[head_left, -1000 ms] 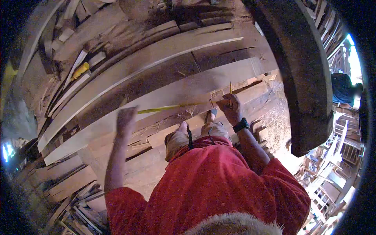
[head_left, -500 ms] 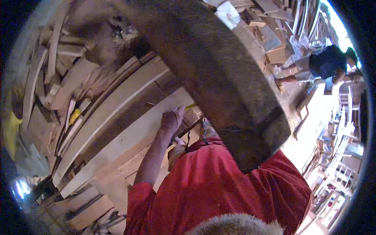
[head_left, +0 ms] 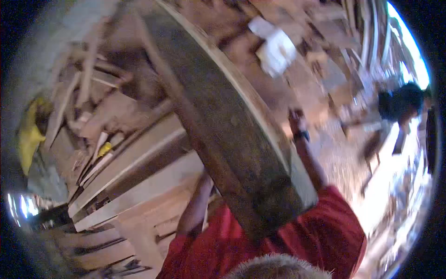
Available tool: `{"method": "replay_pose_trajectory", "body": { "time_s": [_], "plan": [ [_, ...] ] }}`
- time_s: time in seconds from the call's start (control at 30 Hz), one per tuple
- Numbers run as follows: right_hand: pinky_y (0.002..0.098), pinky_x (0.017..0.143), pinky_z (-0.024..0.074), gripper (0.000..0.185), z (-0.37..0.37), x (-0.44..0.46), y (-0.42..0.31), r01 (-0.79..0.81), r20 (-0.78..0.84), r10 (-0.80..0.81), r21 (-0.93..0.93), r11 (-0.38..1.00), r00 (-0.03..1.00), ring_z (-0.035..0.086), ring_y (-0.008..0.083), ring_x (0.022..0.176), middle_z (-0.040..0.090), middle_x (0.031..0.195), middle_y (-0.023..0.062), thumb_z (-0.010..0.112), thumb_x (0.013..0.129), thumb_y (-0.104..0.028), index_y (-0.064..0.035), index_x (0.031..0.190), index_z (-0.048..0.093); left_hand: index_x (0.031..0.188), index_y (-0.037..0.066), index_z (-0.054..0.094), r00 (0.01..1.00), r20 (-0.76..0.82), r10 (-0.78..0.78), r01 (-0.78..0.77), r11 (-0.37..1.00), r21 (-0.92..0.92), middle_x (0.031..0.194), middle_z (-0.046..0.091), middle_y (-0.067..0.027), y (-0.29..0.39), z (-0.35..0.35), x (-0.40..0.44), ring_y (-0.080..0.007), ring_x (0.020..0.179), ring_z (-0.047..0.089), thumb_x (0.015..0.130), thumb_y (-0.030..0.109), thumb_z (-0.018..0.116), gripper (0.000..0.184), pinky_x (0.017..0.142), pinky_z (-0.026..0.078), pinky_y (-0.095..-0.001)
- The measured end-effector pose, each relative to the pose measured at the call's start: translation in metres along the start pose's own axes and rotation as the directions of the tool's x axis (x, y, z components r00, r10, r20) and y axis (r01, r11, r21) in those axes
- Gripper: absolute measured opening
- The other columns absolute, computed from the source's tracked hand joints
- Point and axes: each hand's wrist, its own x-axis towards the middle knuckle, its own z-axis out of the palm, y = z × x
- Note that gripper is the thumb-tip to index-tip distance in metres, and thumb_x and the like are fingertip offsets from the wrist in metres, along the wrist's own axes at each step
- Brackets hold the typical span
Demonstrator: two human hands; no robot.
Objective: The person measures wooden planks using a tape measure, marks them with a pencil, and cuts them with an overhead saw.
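Observation:
A thick, dark timber beam (head_left: 223, 121) runs diagonally across the view, close to the camera and above the red-sleeved arms. My left forearm (head_left: 197, 204) goes up to the beam's left edge, where the beam hides my left hand. Past the opposite edge, my right hand (head_left: 297, 122) is stretched forward, with a dark band (head_left: 302, 136) at the wrist. Motion smears its fingers, so whether they hold anything does not show. Long pale boards (head_left: 139, 186) lie beyond my left forearm.
Wood offcuts (head_left: 111, 111) are heaped at the left, with a small yellow object (head_left: 106, 149) among them. White sheets or bags (head_left: 276, 51) lie at the top. Another person (head_left: 402, 104) stands at the right, near more stacked timber (head_left: 371, 28).
The view has shifted and the beam appears lower and further left. My right hand has come out from behind it. My left hand, closed and visible before, is now hidden by the beam.

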Motion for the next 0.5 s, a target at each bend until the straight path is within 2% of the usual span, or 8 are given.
{"method": "replay_pose_trajectory", "body": {
  "time_s": [0.03, 0.1, 0.13, 0.27, 0.3, 0.33, 0.4, 0.5],
  "plan": [
    [0.0428, 0.113, 0.0247, 0.04, -0.005, 0.021, 0.02, 0.114, 0.134, -0.01, -0.805, 0.582, 0.991, 0.039, 0.0288, 0.13, 0.046, 0.138, 0.0156, 0.039, 0.1, -0.022, -0.0057, 0.137, 0.043, 0.103, 0.002, 0.062, 0.996, -0.093, -0.009, 0.003, 0.998, -0.063, 0.093, 0.066, -0.0135, 0.004, -0.005, 0.007, -0.0219, 0.08, 0.066, 0.097, 0.025, 0.05, 0.027, 0.069, 0.052, -0.0361],
    [0.0543, 0.113, 0.0233, 0.053, 0.069, 0.144, 0.251, 0.155, 0.017, -0.669, -0.977, 0.148, 0.743, 0.029, 0.0418, 0.135, 0.027, 0.15, 0.022, 0.05, 0.092, -0.018, -0.0127, 0.143, 0.038, 0.103, 0.002, 0.062, 0.96, -0.28, -0.011, -0.04, 0.984, -0.174, 0.094, 0.066, -0.0138, 0.008, -0.014, 0.025, -0.0214, 0.08, 0.066, 0.098, 0.026, 0.05, 0.028, 0.069, 0.052, -0.0358],
    [0.0526, 0.104, 0.0359, 0.045, 0.062, 0.118, 0.153, 0.179, -0.06, -0.656, -0.94, 0.292, 0.753, 0.047, 0.0368, 0.122, 0.046, 0.135, 0.023, 0.05, 0.092, -0.019, -0.0089, 0.136, 0.044, 0.103, 0.001, 0.062, 0.934, -0.356, -0.005, -0.073, 0.976, -0.207, 0.094, 0.066, -0.014, 0.015, -0.022, 0.034, -0.0211, 0.08, 0.066, 0.098, 0.026, 0.05, 0.028, 0.069, 0.052, -0.0356],
    [0.0396, 0.075, 0.0514, 0.023, 0.011, 0.093, 0.013, 0.404, 0.263, -0.55, -0.902, 0.15, 0.793, 0.061, 0.0332, 0.084, 0.064, 0.094, 0.0144, 0.052, 0.087, -0.019, -0.006, 0.106, 0.059, 0.106, -0.001, 0.061, 0.817, -0.577, 0.016, -0.178, 0.958, -0.226, 0.097, 0.065, -0.0152, 0.021, -0.07, 0.065, -0.0194, 0.078, 0.064, 0.1, 0.029, 0.049, 0.033, 0.069, 0.052, -0.0348],
    [0.0416, 0.078, 0.0508, 0.027, 0.038, 0.133, 0.088, 0.381, 0.04, -0.478, -0.666, 0.642, 0.877, 0.062, 0.0356, 0.09, 0.065, 0.1, 0.0163, 0.053, 0.086, -0.02, -0.0055, 0.108, 0.06, 0.106, -0.001, 0.06, 0.81, -0.584, 0.051, -0.156, 0.979, -0.131, 0.096, 0.064, -0.0149, 0.037, -0.091, 0.075, -0.0211, 0.078, 0.062, 0.099, 0.025, 0.051, 0.028, 0.072, 0.051, -0.0339],
    [0.0416, 0.078, 0.0508, 0.027, 0.041, 0.135, 0.093, 0.387, 0.027, -0.499, -0.667, 0.636, 0.866, 0.062, 0.0356, 0.09, 0.065, 0.1, 0.0163, 0.053, 0.086, -0.02, -0.0055, 0.108, 0.06, 0.106, 0.0, 0.061, 0.734, -0.67, 0.109, -0.262, 0.956, -0.131, 0.097, 0.064, -0.014, -0.013, -0.099, 0.105, -0.0207, 0.08, 0.062, 0.099, 0.023, 0.05, 0.027, 0.074, 0.05, -0.0338],
    [0.0415, 0.081, 0.0496, 0.03, 0.04, 0.131, 0.087, 0.263, -0.196, -0.346, -0.354, 0.897, 0.918, 0.062, 0.0324, 0.095, 0.063, 0.112, 0.0152, 0.052, 0.089, -0.023, -0.0058, 0.114, 0.059, 0.104, 0.002, 0.061, 0.601, -0.768, 0.223, -0.421, 0.904, -0.067, 0.092, 0.062, -0.0074, -0.003, -0.125, 0.132, -0.0163, 0.08, 0.057, 0.098, 0.022, 0.051, 0.023, 0.074, 0.048, -0.032],
    [0.0394, 0.086, 0.0466, 0.036, 0.023, 0.123, 0.09, 0.088, -0.364, -0.017, 0.18, 0.98, 0.931, 0.06, 0.0276, 0.101, 0.056, 0.128, 0.0133, 0.05, 0.094, -0.025, -0.0054, 0.124, 0.053, 0.106, 0.003, 0.06, 0.604, -0.755, 0.255, -0.459, 0.886, -0.068, 0.094, 0.061, -0.0038, 0.144, -0.187, 0.116, -0.0141, 0.09, 0.055, 0.098, 0.02, 0.052, 0.02, 0.083, 0.046, -0.0315]
  ]
}}
